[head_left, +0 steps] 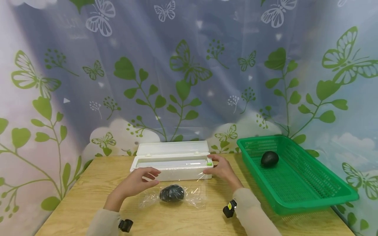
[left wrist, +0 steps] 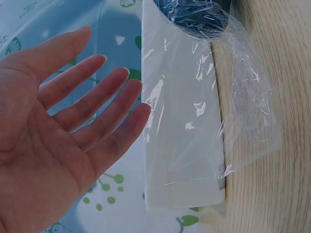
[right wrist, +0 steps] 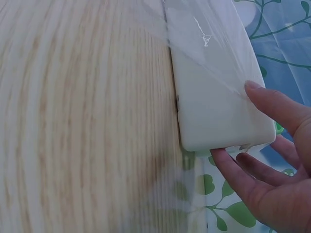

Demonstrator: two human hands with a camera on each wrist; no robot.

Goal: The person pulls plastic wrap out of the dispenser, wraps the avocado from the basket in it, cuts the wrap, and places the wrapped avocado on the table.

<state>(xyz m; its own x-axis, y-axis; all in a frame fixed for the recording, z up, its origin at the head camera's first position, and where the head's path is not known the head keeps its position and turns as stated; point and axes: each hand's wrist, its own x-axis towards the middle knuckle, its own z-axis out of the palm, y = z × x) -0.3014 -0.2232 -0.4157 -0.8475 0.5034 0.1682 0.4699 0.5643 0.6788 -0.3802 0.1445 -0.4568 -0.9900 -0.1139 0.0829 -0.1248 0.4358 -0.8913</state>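
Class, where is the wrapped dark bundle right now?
In the head view, the bundle lies low and just left of centre, on the table in front of the white box, to the right of the left hand.

Looks like a small tabletop filming booth; can't tell what building. Wood-grain table, butterfly-and-leaf curtain across the back and both sides, two small black wrist cameras in shot.

A curtain — butterfly-printed, leafy — hangs behind the wood-grained table.
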